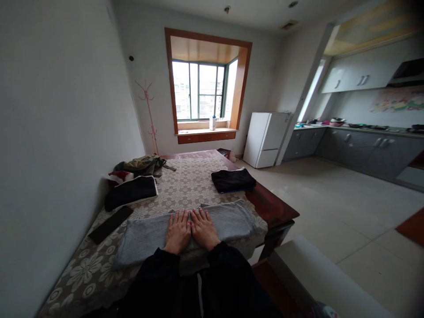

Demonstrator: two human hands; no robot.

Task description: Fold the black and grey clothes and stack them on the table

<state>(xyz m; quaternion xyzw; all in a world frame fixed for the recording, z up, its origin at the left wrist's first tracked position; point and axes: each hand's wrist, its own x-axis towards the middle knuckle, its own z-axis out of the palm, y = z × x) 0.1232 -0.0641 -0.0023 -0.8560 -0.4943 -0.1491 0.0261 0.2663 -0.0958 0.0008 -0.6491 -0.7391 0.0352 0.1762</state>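
No lettering, label, brand or number could be read anywhere in the room. The colourful panel [399, 99] on the kitchen wall was too blurred to show words, and the bottle [213, 123] on the window sill was too small to read.

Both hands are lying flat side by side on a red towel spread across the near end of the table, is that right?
Not quite. The head view shows the towel is grey, not red. The rest holds: the left hand and right hand lie flat side by side on it, at the near end of the table.
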